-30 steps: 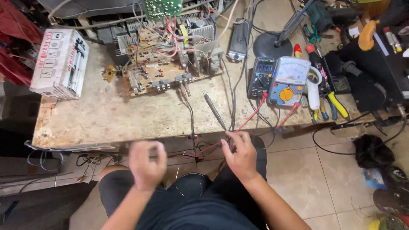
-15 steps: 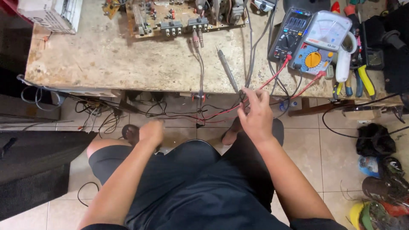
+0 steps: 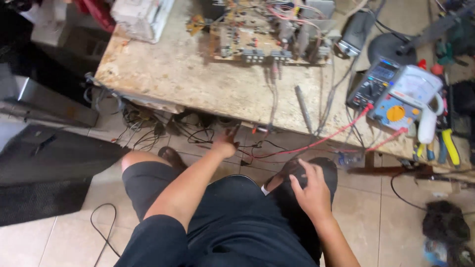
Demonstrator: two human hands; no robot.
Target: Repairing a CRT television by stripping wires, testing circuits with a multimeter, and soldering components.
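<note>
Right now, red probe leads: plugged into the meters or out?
Plugged in. Both red leads end at the meters, then trail off the bench edge. Neither hand holds them.

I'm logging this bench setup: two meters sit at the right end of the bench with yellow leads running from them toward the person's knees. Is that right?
Not quite. The head view shows the leads are red, not yellow. The two meters do sit at the right end of the bench, their leads running toward the person's knees.

The person wears black shorts point(image 3: 232, 222) and dark sandals point(image 3: 173, 157); both arms are bare, and the left hand point(image 3: 225, 146) and right hand point(image 3: 311, 193) have no gloves.
</note>
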